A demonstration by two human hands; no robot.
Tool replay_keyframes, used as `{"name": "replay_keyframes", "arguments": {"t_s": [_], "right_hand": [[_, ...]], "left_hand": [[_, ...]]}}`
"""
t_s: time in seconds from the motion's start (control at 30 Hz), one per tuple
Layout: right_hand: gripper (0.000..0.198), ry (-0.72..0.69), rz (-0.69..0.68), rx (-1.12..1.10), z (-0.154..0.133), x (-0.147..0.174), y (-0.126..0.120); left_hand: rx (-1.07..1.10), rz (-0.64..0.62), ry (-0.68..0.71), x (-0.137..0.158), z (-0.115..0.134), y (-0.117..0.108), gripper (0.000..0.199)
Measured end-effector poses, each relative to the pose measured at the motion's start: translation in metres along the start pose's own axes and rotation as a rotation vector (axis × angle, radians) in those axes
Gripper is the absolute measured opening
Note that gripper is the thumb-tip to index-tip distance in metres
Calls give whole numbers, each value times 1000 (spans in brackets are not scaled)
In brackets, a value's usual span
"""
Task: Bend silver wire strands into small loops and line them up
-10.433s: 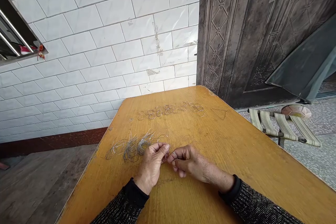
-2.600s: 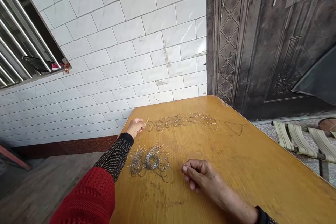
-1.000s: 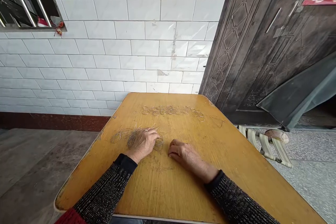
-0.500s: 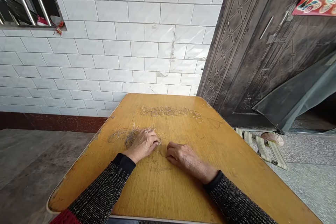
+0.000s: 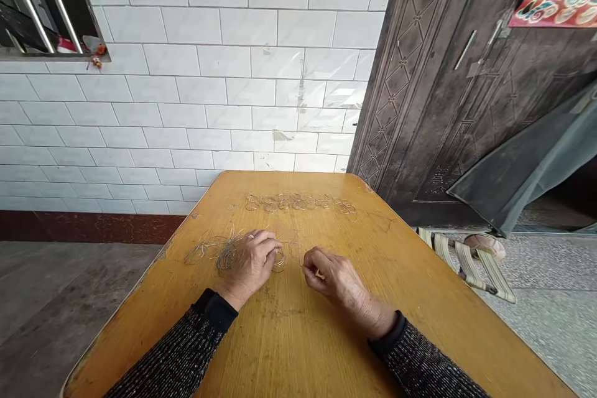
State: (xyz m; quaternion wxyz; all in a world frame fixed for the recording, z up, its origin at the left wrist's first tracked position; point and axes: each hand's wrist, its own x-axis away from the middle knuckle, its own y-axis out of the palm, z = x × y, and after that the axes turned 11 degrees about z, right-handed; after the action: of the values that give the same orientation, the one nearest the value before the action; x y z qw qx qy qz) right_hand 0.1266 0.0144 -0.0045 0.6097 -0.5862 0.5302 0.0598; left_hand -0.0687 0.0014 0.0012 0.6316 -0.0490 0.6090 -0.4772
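My left hand (image 5: 252, 261) lies over a tangled heap of thin metal wire (image 5: 226, 252), its fingers curled and closed on part of it. Wire loops (image 5: 280, 260) poke out by its fingertips, and loose ends stick up behind the knuckles. To the right, my right hand (image 5: 336, 280) is pinched, thumb against forefinger. A very thin wire loop (image 5: 293, 251) shows faintly between the two hands and seems to run into that pinch. Beyond both hands, several thin wire rings (image 5: 298, 201) lie in an overlapping row across the table.
The yellow wooden table (image 5: 280, 348) has a worn edge and reaches toward a white tiled wall (image 5: 224, 62). A carved dark door (image 5: 433, 106) with a grey-green curtain (image 5: 527, 168) stands at the right. A striped folding stool (image 5: 476, 261) is on the floor beside the table.
My right hand has moved slightly right, away from the left one, and its pinch has turned more into view. The left hand stays on the wire heap. The camera view has shifted a little.
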Motion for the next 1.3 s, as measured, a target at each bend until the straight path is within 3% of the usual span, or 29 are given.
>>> {"name": "replay_keyframes", "arguments": {"t_s": [0.1,0.2,0.27,0.37,0.53,0.63,0.8,0.93,1.03,1.1,1.3], "right_hand": [[15,-79,4,89,2,1,5],[18,-161,-4,193,5,1,9],[21,-194,-14,234,6,0,10],[21,-173,-20,196,5,-1,7],[12,111,147,-123,6,-5,-8],[13,266,229,-174,12,-6,-14],[16,216,45,-148,21,-5,-10],[17,186,38,-145,20,-4,-6],[19,161,43,-240,18,-4,-6],[19,218,62,-312,17,-5,-5],[10,657,20,-601,19,-9,-5]], "left_hand": [[92,40,-142,-2,3,1,20],[313,47,-450,-5,9,2,20],[476,6,-619,-8,16,3,22],[633,-57,-739,-16,25,7,16],[620,-8,-747,-28,36,15,9],[549,6,-693,-26,37,21,9],[442,-4,-553,-16,40,25,9],[441,-38,-444,-14,45,19,10],[550,-80,-514,-12,44,19,11],[656,-98,-615,-11,42,21,13],[877,2,-847,-11,36,22,17]]}}
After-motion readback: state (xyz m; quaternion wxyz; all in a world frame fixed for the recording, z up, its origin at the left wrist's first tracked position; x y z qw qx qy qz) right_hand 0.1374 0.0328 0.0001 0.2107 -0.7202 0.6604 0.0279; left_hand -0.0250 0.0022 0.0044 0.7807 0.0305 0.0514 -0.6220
